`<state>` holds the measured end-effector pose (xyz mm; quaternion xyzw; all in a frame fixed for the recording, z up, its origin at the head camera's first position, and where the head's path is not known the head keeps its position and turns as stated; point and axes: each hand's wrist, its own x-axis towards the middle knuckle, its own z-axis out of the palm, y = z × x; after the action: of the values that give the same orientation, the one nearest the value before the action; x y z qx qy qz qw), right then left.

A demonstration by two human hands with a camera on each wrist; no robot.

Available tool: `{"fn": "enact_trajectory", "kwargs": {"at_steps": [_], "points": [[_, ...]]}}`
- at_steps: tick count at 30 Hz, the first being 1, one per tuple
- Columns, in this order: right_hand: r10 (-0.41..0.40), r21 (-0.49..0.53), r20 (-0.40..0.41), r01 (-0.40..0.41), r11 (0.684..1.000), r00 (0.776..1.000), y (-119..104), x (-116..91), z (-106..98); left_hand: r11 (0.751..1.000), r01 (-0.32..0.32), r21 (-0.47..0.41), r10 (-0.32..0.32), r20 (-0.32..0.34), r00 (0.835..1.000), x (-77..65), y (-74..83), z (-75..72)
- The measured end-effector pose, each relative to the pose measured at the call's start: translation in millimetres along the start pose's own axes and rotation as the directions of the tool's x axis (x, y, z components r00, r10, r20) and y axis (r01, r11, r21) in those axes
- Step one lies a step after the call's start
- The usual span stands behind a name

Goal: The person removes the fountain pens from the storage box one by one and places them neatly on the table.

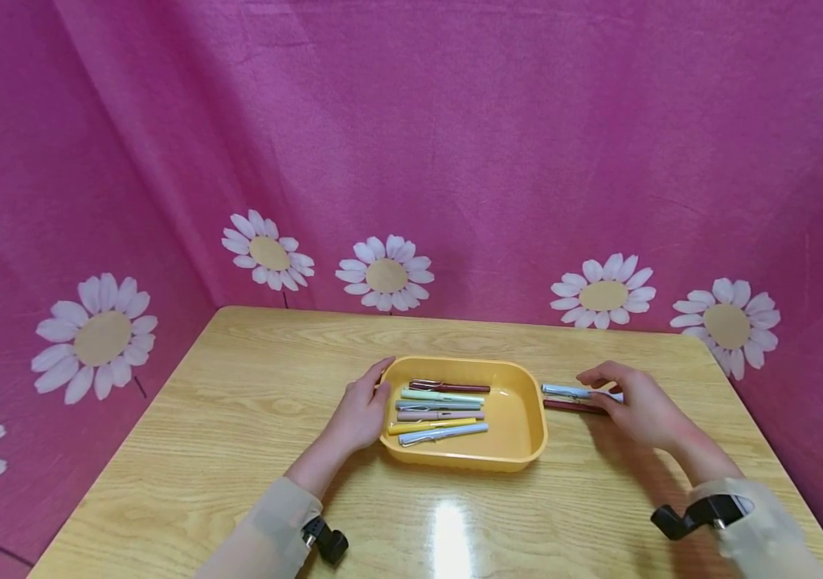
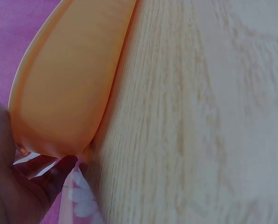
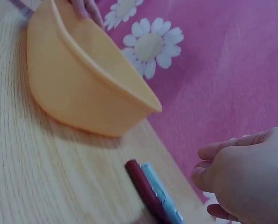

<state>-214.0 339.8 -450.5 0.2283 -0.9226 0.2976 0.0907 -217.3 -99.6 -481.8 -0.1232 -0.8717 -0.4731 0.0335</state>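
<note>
Two pale, translucent-looking sleeves come nearest, the left sleeve point(image 1: 263, 531) and the right sleeve point(image 1: 769, 527), both cut off by the bottom edge, with one black wrist device at each cuff. On the near side of the yellow tray, a white glare point(image 1: 451, 535) washes out the wood grain.

The single yellow tray point(image 1: 455, 461) is smooth, apparently plastic, a rounded rectangle with a thin rim. At its left end the left hand point(image 1: 355, 416) grips it, thumb at the rim and fingers bent against the outside. Off its right end the right hand point(image 1: 639, 408) hovers with fingers loosely bent, thumb and forefinger apart, holding nothing; its remaining fingers are largely hidden.

Inside the tray lie six slim pens, from near wall to far: light blue point(image 1: 458, 433), yellow point(image 1: 433, 426), mauve point(image 1: 455, 416), grey-green point(image 1: 448, 405), pale green point(image 1: 455, 397) and dark red point(image 1: 462, 387); several show shiny wire clips. Just beyond the tray's right end lie two more, side by side: a dark red pen point(image 1: 571, 406) and a light blue pen point(image 1: 562, 389), their right ends covered by the right hand in the head view.

The wooden table point(image 1: 274, 378) extends past the tray's far side to a magenta cloth point(image 1: 455, 121), softly creased, printed with five mostly whole white daisies and another cut off at left.
</note>
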Motion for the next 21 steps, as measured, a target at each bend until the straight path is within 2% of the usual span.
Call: {"fn": "enact_trajectory", "kwargs": {"at_steps": [3, 10, 21], "points": [[-0.028, 0.02, -0.014, 0.028, 0.999, 1.0, -10, 4, 0, 1.0, 0.004, 0.006, -0.004, -0.003, 1.0, -0.1, 0.5, 0.6], [-0.153, 0.092, -0.07, 0.159, 0.983, 0.986, -34, 21, 6, 1.0, 0.003, 0.0, -0.003, -0.007, 1.0, -0.2, -0.1, 0.4], [-0.157, 0.156, -0.032, 0.16, 0.975, 0.987, -66, 43, 17, 1.0, -0.002, 0.008, 0.002, -0.002, 1.0, 0.2, -1.2, -0.2]]}}
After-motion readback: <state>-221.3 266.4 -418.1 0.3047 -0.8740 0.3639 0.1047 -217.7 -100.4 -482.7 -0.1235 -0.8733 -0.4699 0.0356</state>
